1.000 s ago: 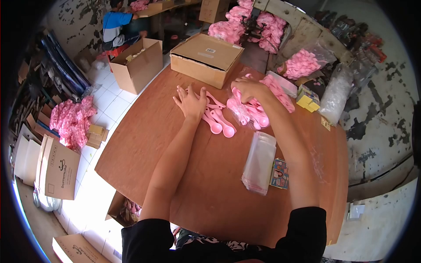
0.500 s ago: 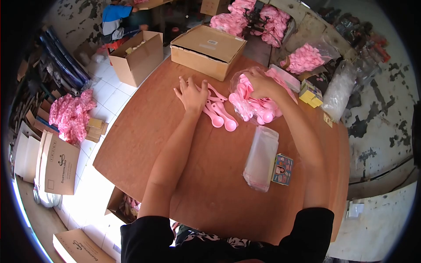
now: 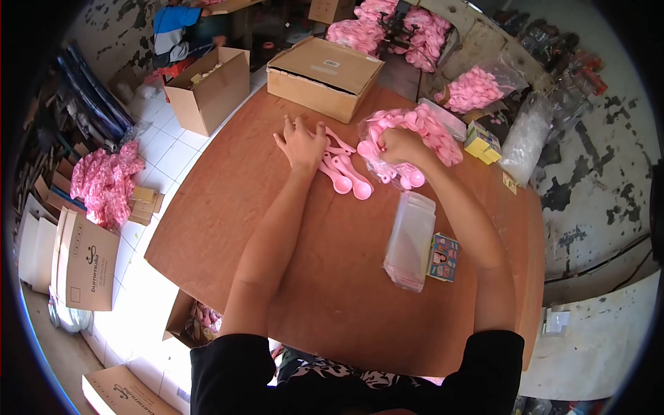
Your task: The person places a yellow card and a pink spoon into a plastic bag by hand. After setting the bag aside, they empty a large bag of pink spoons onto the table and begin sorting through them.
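My left hand (image 3: 302, 145) rests on the table with its fingers spread, its thumb side against a small group of pink measuring spoons (image 3: 353, 176). Several of these lie side by side, bowls toward me. To the right, my right hand (image 3: 404, 146) is closed at the near-left part of a clear plastic bag (image 3: 365, 131) full of pink spoons (image 3: 432, 131). Its curled fingers seem to grip a pink measuring spoon, though the hand partly hides it. Nearer me lies a stack of clear plastic sleeves (image 3: 409, 242), with a small printed box (image 3: 443, 257) beside it.
A closed cardboard box (image 3: 321, 79) stands at the table's far edge. Yellow boxes (image 3: 483, 143) and a plastic roll (image 3: 527, 149) sit at the right. On the floor at left are cartons (image 3: 90, 259) and pink bundles (image 3: 105, 183). A person in blue (image 3: 173, 31) sits beyond.
My right hand has drawn back slightly left and toward me within the bag, and its fingers look more curled. My left hand stays beside the spoons. The view has shifted slightly.
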`<action>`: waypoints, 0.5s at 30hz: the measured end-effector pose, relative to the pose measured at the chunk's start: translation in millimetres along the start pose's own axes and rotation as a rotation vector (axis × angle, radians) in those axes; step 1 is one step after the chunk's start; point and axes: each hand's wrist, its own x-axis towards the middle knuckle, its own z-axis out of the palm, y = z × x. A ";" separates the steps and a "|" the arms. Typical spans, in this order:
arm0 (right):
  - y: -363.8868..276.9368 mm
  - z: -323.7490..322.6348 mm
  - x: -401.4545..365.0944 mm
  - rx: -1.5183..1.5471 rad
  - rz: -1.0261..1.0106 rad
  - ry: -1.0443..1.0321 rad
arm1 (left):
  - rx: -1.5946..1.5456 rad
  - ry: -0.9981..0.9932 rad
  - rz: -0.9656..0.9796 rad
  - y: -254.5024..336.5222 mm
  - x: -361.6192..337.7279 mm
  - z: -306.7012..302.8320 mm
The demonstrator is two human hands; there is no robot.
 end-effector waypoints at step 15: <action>11.1 -2.0 11.4 0.369 0.124 -0.259 | 0.096 0.041 0.395 15.2 -7.6 -12.3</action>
